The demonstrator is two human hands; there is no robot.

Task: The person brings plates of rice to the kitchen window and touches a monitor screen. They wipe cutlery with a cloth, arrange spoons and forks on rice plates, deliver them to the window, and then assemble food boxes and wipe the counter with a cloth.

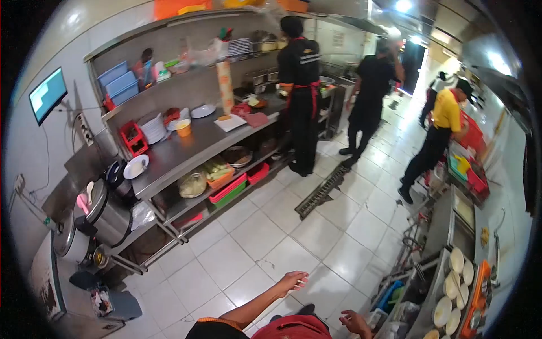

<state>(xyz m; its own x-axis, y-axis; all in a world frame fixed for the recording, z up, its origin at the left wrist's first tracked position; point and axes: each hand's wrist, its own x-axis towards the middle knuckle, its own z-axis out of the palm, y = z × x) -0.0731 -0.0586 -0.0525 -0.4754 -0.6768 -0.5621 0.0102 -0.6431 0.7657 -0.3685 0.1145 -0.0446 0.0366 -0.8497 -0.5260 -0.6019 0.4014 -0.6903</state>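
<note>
showing cropped below: right hand (355, 322)

We see a lit screen (48, 95) on the wall, and blue bins (123, 90) up over a long steel counter (164, 171). On that counter we spot a stack of white plates (153, 129) and a small orange tub (183, 131), with a big silver pot (112, 217) near its end. To the right of a drain grate (322, 192), we see a person in yellow (447, 117) bending forward.
</note>
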